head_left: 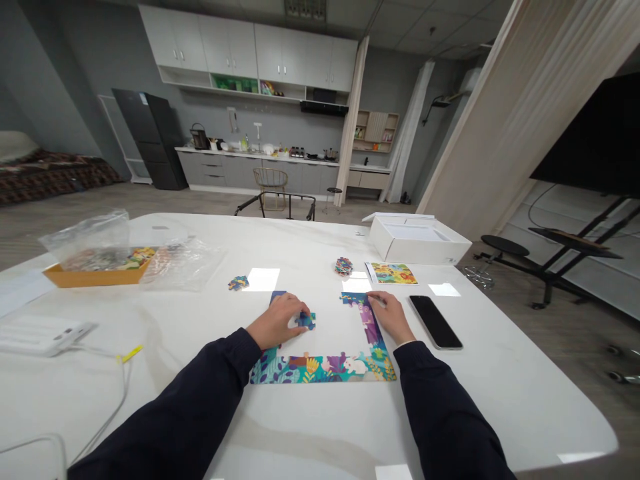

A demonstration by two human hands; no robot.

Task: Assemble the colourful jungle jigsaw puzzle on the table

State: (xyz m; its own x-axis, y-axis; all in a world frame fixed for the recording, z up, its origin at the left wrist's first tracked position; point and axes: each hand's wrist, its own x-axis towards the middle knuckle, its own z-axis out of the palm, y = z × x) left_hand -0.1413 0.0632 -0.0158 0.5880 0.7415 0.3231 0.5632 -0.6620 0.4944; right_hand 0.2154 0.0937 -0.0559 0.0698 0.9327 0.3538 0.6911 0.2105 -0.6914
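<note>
A partly joined jigsaw puzzle (325, 368) lies on the white table, its bottom and right borders linked, with a white rabbit at the lower right. Between the thumb and fingers of my left hand (280, 320) is a dark blue puzzle piece (307, 322), over the bare middle of the puzzle. My left hand covers much of the left border. My right hand (390, 317) is closed at the top right corner, fingertips on a blue corner piece (356, 298). Beyond the puzzle lie a small pile of blue and yellow pieces (239, 283) and a stack of pieces (343, 267).
At right are a black phone (435, 322), a picture card (393, 273) and a white box (417, 239). At left, an orange tray (95, 277) holds bagged pieces beside clear plastic (183, 263). A white device (45, 335) trails a cable (123, 387).
</note>
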